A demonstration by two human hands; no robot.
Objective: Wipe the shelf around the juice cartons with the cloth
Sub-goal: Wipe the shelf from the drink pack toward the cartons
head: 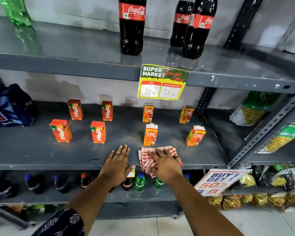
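A grey metal shelf (32,150) carries several small juice cartons: red Maaza ones (98,132) on the left and orange Real ones (150,135) on the right. A red-and-white striped cloth (147,160) lies on the shelf's front edge, just in front of the near Real carton. My right hand (163,165) presses down on the cloth, fingers spread over it. My left hand (117,163) rests flat on the bare shelf to the left of the cloth, holding nothing. Dusty smears show on the shelf around the cartons.
Cola bottles (132,26) and a green bottle (15,11) stand on the shelf above, with a price sign (162,82) hanging from its edge. A blue multipack (10,108) sits at the left. Small bottles (140,182) fill the shelf below. Snack bags (252,111) lie at the right.
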